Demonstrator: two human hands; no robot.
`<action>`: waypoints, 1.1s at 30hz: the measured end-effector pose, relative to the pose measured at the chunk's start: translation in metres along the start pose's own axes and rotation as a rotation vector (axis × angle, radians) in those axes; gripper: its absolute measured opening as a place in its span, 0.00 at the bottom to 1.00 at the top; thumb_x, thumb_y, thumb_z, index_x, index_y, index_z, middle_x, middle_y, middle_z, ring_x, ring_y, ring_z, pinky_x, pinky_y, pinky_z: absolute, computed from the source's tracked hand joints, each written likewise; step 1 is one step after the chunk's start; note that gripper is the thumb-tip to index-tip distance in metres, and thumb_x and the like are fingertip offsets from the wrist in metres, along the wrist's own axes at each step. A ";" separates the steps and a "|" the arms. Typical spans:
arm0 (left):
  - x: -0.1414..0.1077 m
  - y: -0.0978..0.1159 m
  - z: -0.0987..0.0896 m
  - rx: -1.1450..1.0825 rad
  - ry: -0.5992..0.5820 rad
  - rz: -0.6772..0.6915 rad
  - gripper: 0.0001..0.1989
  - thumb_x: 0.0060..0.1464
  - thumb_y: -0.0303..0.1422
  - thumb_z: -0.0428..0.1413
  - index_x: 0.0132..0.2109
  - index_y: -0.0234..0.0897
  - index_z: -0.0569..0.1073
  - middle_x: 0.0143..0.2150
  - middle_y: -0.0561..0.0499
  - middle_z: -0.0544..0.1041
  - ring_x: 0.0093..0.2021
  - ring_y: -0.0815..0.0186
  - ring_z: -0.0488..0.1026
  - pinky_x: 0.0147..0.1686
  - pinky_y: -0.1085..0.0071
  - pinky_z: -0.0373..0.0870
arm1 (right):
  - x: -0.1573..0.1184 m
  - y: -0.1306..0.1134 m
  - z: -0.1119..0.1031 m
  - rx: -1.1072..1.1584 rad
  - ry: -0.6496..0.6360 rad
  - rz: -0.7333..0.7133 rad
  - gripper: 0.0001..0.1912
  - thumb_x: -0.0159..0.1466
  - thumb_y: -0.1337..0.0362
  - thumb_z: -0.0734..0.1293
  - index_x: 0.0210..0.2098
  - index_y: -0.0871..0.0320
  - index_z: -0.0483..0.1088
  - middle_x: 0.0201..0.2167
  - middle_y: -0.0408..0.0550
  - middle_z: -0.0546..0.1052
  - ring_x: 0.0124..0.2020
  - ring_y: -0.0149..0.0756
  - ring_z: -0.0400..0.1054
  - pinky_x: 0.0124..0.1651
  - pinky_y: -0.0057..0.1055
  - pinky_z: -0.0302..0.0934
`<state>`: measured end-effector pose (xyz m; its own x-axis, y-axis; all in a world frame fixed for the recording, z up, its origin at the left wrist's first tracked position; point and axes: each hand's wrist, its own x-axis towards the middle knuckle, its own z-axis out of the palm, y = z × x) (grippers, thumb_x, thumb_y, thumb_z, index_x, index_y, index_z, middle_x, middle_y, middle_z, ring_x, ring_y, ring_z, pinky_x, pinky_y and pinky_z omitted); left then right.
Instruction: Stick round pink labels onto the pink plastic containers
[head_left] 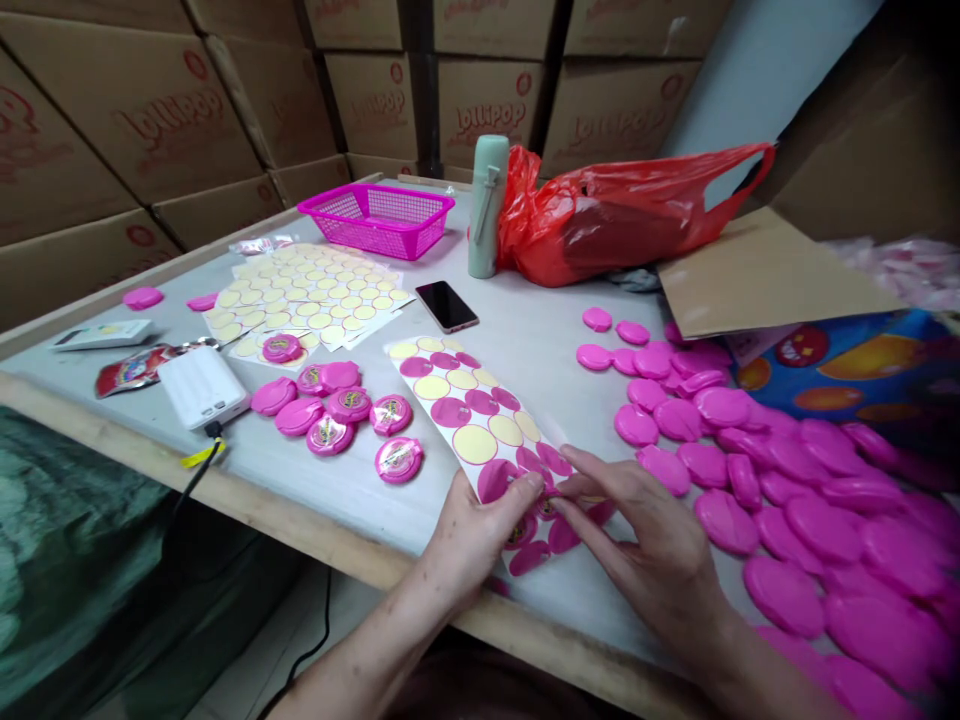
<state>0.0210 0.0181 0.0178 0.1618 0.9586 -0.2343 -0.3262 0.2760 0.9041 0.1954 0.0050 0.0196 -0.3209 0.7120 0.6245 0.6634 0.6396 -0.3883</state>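
Note:
A sticker sheet [476,445] with pink round labels and bare yellow circles slants over the table's front edge. My left hand [484,530] grips the sheet's near part, its thumb on top. The fingers of my right hand [645,530] pinch at a label on the same sheet, near my left thumb. Left of the sheet lie several pink round cases with labels on top, one being the labelled case [399,460]. A large heap of plain pink cases [795,510] spreads to the right of my right hand.
Yellow-circled sheets [307,290], a pink basket [379,220], a phone [447,305], a green flask [487,205] and a red bag [600,220] are farther back. A white power bank [202,387] with a cable sits left. Cardboard [772,275] lies right; boxes [176,100] line the back.

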 end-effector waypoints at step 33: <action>0.011 -0.008 -0.002 -0.376 0.262 -0.103 0.31 0.50 0.36 0.69 0.59 0.36 0.72 0.56 0.39 0.79 0.55 0.52 0.77 0.57 0.57 0.72 | -0.008 0.001 0.002 0.259 0.157 0.064 0.32 0.60 0.80 0.72 0.57 0.44 0.72 0.38 0.40 0.82 0.39 0.36 0.78 0.43 0.35 0.75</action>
<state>0.0233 0.0263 0.0074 -0.0143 0.8969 -0.4420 -0.6434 0.3301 0.6907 0.1970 0.0001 0.0130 -0.1628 0.7125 0.6825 0.4780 0.6621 -0.5772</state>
